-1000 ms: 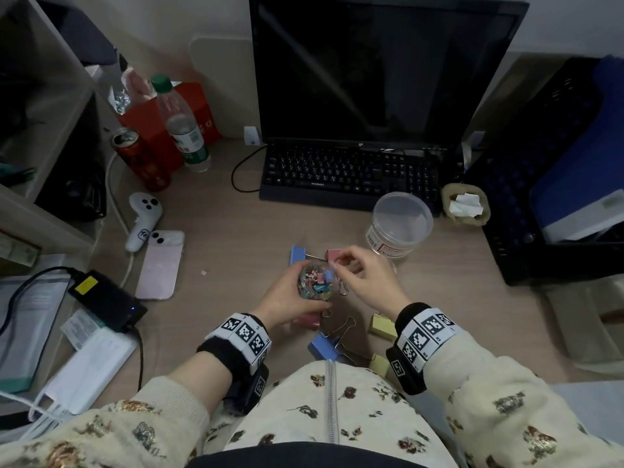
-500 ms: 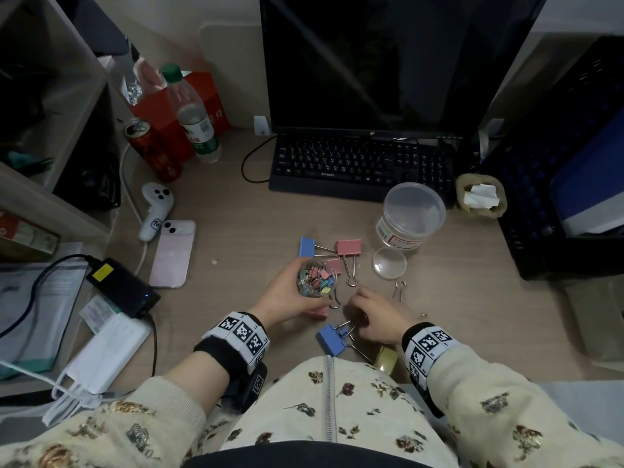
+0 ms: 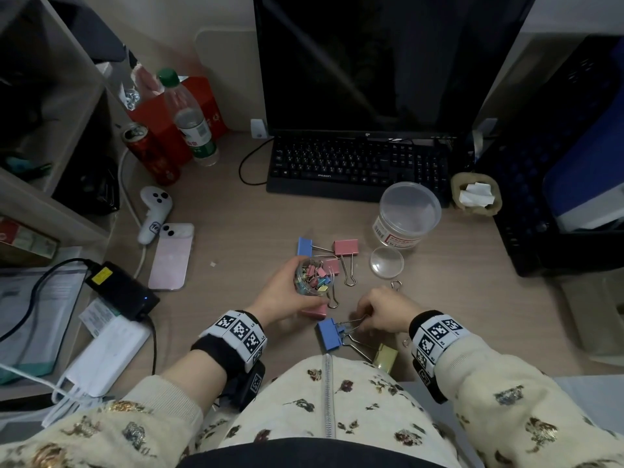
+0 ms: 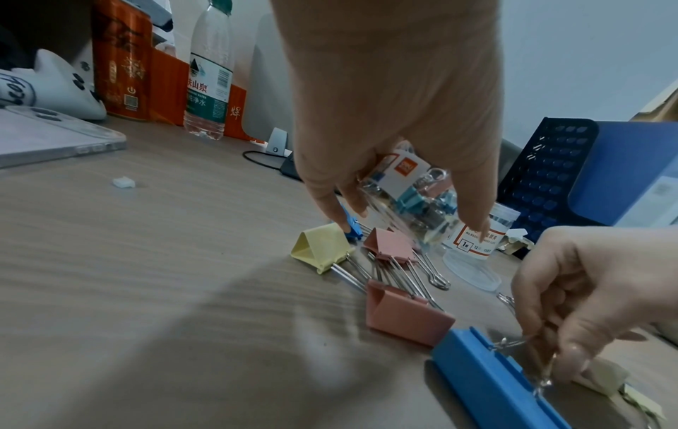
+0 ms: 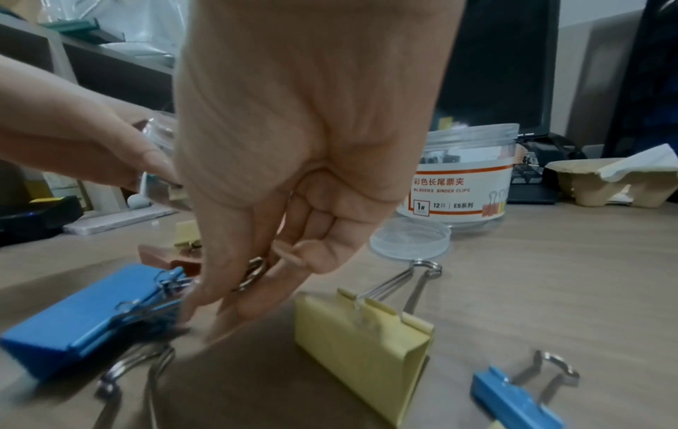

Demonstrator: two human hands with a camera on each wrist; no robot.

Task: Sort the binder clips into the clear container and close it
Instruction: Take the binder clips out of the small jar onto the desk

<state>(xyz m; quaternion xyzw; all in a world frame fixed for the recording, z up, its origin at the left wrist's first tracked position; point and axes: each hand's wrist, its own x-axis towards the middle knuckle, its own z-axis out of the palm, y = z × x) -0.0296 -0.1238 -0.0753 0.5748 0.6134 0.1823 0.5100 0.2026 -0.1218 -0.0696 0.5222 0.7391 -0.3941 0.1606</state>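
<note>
My left hand [image 3: 305, 285] grips a small clear container [image 3: 314, 275] packed with several little coloured binder clips, held just above the desk. Its fingers wrap the container [image 4: 407, 197] in the left wrist view. My right hand [image 3: 366, 319] is low near the desk's front edge and pinches the wire handle of a large blue clip [image 3: 329, 334]. That wire loop [image 5: 253, 272] shows between thumb and fingers. Large pink clips [image 3: 346, 247], a yellow clip [image 5: 363, 333] and a small blue clip [image 5: 513, 403] lie around. A small round clear lid [image 3: 386, 261] rests on the desk.
A larger clear tub [image 3: 407, 214] with a red-lettered label stands behind the lid. Keyboard [image 3: 358, 163] and monitor fill the back. A pink phone [image 3: 170, 255], a white controller, a can and a bottle are at the left. A dark crate [image 3: 540, 184] stands at the right.
My right hand has left the container's mouth, dropped toward the front edge and taken the big blue clip's handle. The left hand keeps hold of the container.
</note>
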